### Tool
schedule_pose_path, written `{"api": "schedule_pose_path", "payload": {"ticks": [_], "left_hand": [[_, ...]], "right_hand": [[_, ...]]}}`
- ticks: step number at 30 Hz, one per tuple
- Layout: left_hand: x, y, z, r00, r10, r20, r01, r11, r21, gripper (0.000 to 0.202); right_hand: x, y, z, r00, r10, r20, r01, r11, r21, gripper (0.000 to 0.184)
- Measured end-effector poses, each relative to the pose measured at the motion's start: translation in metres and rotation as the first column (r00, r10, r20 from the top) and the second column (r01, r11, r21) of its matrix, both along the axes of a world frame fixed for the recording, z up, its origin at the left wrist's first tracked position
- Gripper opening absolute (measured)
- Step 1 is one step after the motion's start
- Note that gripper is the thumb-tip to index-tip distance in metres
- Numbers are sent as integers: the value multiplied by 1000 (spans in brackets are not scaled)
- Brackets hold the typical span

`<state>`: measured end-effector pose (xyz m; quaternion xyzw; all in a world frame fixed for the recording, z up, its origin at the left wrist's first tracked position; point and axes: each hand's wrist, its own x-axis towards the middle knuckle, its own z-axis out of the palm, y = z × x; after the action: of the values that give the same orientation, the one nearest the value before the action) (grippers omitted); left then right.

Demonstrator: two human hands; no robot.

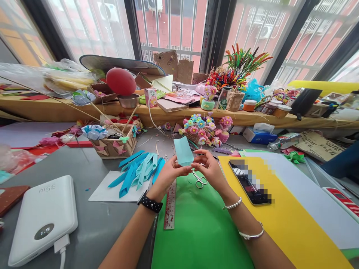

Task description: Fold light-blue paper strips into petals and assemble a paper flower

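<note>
A small light-blue piece of paper (183,150) is held up above the green sheet (202,224), its lower part bent. My left hand (170,172) pinches its lower left edge between thumb and fingers. At its lower right corner, the fingers of my right hand (208,168) are closed on the same paper. Below my right hand lie small scissors (200,181) on the green sheet. A clear patterned ruler (169,209) lies under my left wrist. To the left, several folded blue paper strips (137,170) are piled on a white sheet (98,192).
On the right, a phone (244,183) lies on a yellow sheet (297,224). A white power bank (45,213) with a cable is at the left. Behind stand a cardboard box (116,145), crocheted flowers (200,129) and a tissue pack (259,135). A cluttered ledge (174,116) runs below the windows.
</note>
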<state>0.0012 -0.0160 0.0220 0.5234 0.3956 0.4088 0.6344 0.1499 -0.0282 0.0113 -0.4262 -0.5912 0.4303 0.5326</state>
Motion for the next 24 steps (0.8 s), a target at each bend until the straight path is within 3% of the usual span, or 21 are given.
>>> {"api": "schedule_pose_path", "payload": {"ticks": [3, 13, 19, 24], "left_hand": [[0, 0, -1, 1000, -14, 14, 14, 1000, 0, 46], [1, -1, -1, 1000, -26, 9, 26, 1000, -9, 39], [3, 0, -2, 999, -23, 23, 24, 999, -39, 39], [1, 0, -2, 1000, -16, -6, 16, 999, -50, 41]], "right_hand": [[-2, 1, -1, 999, 25, 39, -24, 999, -38, 20], [-5, 0, 0, 1000, -7, -17, 4, 992, -124, 18], [-5, -2, -1, 999, -38, 13, 39, 993, -112, 17], [-5, -1, -1, 987, -85, 136, 93, 994, -50, 18]]}}
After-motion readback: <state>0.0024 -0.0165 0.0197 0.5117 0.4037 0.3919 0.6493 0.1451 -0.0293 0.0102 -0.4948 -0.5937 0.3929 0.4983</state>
